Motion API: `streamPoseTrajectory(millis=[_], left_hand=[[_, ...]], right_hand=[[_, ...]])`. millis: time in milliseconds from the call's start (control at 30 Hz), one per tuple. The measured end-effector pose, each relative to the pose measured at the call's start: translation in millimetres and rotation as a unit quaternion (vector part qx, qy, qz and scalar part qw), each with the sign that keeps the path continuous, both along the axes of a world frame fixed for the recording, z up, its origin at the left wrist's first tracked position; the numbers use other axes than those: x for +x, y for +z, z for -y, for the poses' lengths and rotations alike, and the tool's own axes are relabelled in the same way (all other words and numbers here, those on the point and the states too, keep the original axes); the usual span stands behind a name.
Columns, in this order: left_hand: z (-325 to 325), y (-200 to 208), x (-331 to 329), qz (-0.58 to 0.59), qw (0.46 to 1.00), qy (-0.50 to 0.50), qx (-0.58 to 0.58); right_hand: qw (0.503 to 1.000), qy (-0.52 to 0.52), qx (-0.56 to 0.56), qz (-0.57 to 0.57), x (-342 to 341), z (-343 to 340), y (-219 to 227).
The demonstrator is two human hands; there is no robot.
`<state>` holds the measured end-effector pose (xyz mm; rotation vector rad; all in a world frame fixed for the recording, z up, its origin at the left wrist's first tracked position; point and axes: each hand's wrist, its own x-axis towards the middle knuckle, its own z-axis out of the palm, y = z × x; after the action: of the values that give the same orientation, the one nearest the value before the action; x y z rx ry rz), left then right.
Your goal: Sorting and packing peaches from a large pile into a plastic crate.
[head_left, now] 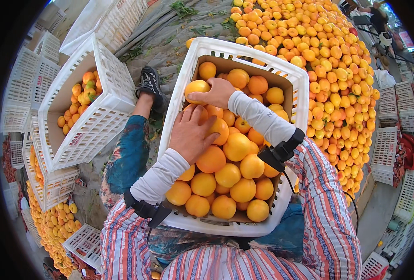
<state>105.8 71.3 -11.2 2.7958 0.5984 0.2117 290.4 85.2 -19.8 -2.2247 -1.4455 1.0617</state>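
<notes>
In front of me is a white plastic crate (299,100) lined with brown cardboard and filled with yellow-orange peaches (237,147). At its far left corner, my right hand (220,92) is closed around a yellow peach (197,90), with the thumb and fingers on its side. Just nearer to me, my left hand (189,134) lies palm down over the fruit by the left wall. Its fingers are stretched forward onto an orange peach, and the thumb is spread apart. The palm hides whatever is beneath it.
A large heap of peaches (333,74) covers the ground at the right. Left of my shoe (151,86), a lined white crate (118,77) with peaches sits tilted on another crate (53,189). More white crates (25,88) are stacked at the left and right (385,151).
</notes>
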Motion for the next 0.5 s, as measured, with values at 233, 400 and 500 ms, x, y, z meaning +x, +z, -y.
streamPoseTrajectory(millis=[233, 400, 500], left_hand=[[1, 5, 9, 0.006, 1.000, -0.002, -0.022], [0, -5, 2, 0.016, 1.000, -0.005, -0.002], [0, -3, 4, 0.019, 1.000, -0.004, 0.000]], right_hand=[[0.901, -0.089, 0.035, -0.423, 26, 35, -1], [0.948, -0.040, 0.012, -0.317, 27, 31, -10], [0.960, -0.045, 0.015, -0.274, 26, 25, -7]])
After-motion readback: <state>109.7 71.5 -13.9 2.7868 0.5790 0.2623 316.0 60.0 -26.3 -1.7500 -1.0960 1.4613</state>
